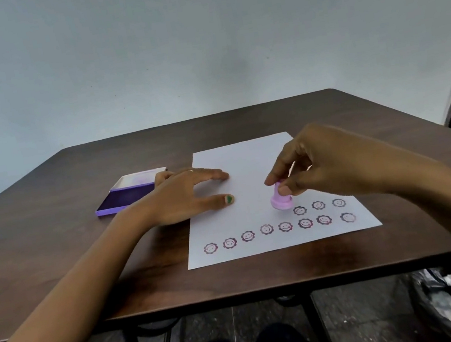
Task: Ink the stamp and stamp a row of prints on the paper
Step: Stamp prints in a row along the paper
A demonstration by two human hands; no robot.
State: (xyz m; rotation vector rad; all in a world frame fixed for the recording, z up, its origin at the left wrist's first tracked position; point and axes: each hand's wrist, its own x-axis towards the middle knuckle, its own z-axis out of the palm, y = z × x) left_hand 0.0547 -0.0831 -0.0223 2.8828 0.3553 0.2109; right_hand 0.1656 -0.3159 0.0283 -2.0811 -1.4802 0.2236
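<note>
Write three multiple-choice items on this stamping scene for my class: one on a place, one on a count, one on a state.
1. Where is the ink pad?
A. Left of the paper
B. On the paper
C. Right of the paper

2. How many prints are in the lower row?
A. Three
B. Five
C. Eight

3. What is the left hand doing?
A. Gripping the stamp
B. Resting flat on the paper's edge
C. Raised in the air

Key: 1 A, it lies beyond the paper's left edge; 2 C, eight faces show; 3 B, the right hand holds the stamp.
</note>
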